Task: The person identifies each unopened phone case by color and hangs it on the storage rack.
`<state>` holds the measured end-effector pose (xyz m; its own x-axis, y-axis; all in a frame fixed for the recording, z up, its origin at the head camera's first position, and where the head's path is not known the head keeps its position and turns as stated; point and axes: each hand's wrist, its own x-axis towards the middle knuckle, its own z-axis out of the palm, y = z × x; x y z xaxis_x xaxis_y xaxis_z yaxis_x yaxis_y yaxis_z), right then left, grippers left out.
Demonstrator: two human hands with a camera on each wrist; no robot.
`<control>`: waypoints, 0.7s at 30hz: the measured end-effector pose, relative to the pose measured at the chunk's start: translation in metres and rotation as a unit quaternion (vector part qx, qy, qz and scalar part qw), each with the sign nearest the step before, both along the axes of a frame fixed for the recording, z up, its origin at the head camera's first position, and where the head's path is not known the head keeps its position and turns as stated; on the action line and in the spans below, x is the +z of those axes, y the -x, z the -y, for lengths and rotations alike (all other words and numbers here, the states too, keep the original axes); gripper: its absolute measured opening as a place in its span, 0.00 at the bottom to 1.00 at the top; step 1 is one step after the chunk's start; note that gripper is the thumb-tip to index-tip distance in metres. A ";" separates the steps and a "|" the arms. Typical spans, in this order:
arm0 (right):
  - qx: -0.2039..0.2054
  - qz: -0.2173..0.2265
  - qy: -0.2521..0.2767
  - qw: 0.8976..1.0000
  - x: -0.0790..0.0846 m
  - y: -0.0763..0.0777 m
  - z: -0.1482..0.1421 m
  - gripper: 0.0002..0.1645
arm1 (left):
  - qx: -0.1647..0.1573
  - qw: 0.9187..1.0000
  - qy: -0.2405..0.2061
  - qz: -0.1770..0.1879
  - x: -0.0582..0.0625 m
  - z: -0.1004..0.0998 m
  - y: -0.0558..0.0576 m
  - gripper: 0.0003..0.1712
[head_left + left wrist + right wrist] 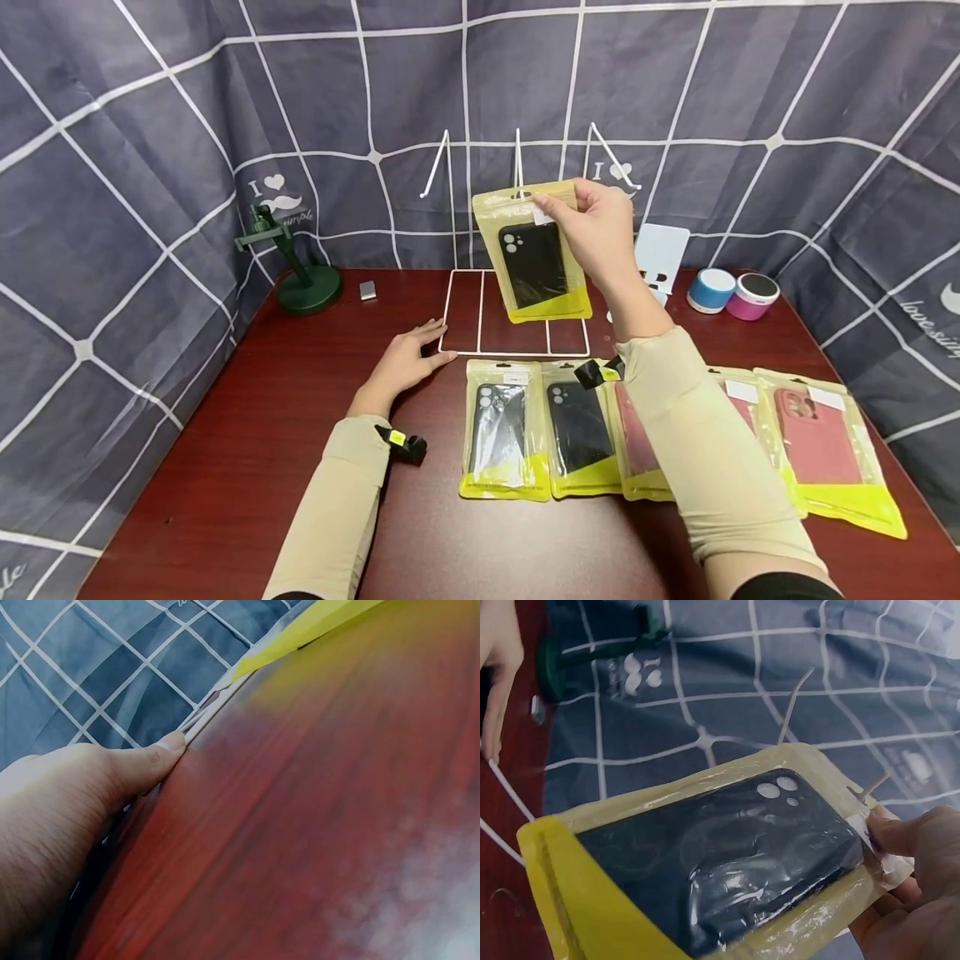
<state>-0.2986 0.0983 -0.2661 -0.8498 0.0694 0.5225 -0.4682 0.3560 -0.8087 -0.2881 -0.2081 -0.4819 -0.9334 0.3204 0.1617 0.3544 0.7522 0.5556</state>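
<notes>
My right hand pinches the top right corner of a clear and yellow pouch holding a black phone case. This pouch hangs upright before a white wire display rack. The rack's middle hook meets the pouch's top at the hang hole; in the right wrist view a prong shows there, though I cannot tell how far it passes through. With fingers extended, my left hand rests on the table at the rack base's front left corner. Its thumb touches the base wire.
Several pouched phone cases lie in a row in front, including a black one and a pink one, partly under my right sleeve. Behind stand a green stand, a small silver block, a white holder, and blue and pink cylinders.
</notes>
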 end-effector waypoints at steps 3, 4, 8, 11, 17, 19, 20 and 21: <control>0.010 0.003 0.009 1.000 -0.005 0.016 0.002 0.16 | 0.004 1.000 0.001 0.001 -0.002 0.001 0.001 0.39; 0.012 0.004 0.010 1.000 -0.006 0.022 0.002 0.15 | 0.006 1.000 0.002 0.001 -0.002 0.001 0.001 0.39; 0.007 0.010 0.006 1.000 -0.011 0.042 0.004 0.15 | 0.008 1.000 0.001 0.002 -0.003 0.001 0.001 0.39; -0.011 0.019 -0.011 1.000 -0.012 0.054 0.004 0.15 | 0.005 1.000 -0.002 -0.002 -0.004 0.001 0.000 0.39; -0.033 0.028 -0.017 0.999 -0.011 0.069 0.005 0.13 | 0.004 1.000 0.007 -0.012 -0.005 0.002 0.003 0.40; -0.036 0.031 -0.011 0.999 -0.011 0.072 0.005 0.13 | 0.006 1.000 0.010 -0.014 -0.005 0.003 0.003 0.39; -0.038 0.032 -0.010 0.999 -0.011 0.073 0.006 0.13 | 0.007 1.000 0.009 -0.014 -0.005 0.003 0.003 0.39; -0.040 0.033 -0.007 0.999 -0.012 0.074 0.006 0.12 | 0.008 1.000 0.007 -0.013 -0.005 0.003 0.003 0.39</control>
